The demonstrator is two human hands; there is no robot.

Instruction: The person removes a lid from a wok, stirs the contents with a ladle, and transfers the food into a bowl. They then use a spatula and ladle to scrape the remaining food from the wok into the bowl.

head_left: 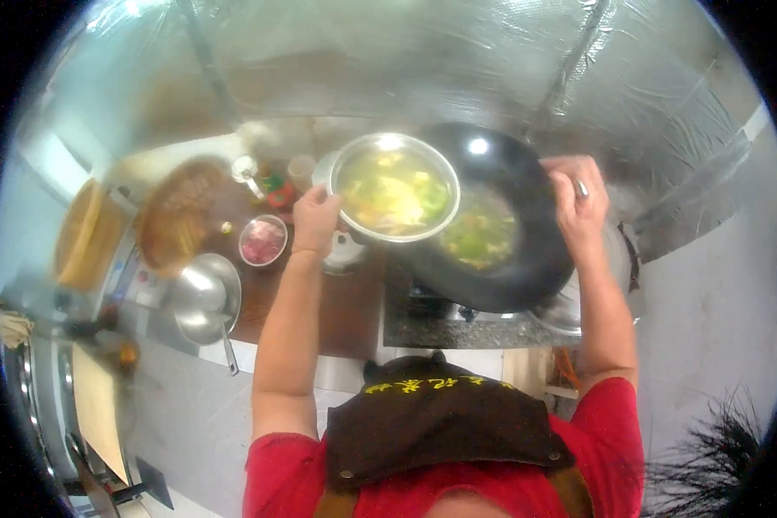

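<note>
My left hand (318,211) is closed on the left edge of a round metal pot (334,192), which holds yellowish broth with green and pale pieces (397,194). The pot overlaps the left side of a large black wok (540,233). In the wok lies more green and yellow food (479,233) in liquid, blurred by steam. My right hand (578,194) is closed at the wok's upper right rim, with a short shiny metal end showing between the fingers. Whether the pot touches the wok cannot be made out.
Left of the pot stand a bowl of raw meat (263,240), a round wooden board (160,233), a small white container (244,167) and a metal basin with a ladle (205,298). Foil-like sheeting (388,69) covers the back wall. A metal lid or pan (561,312) lies beneath the wok's right side.
</note>
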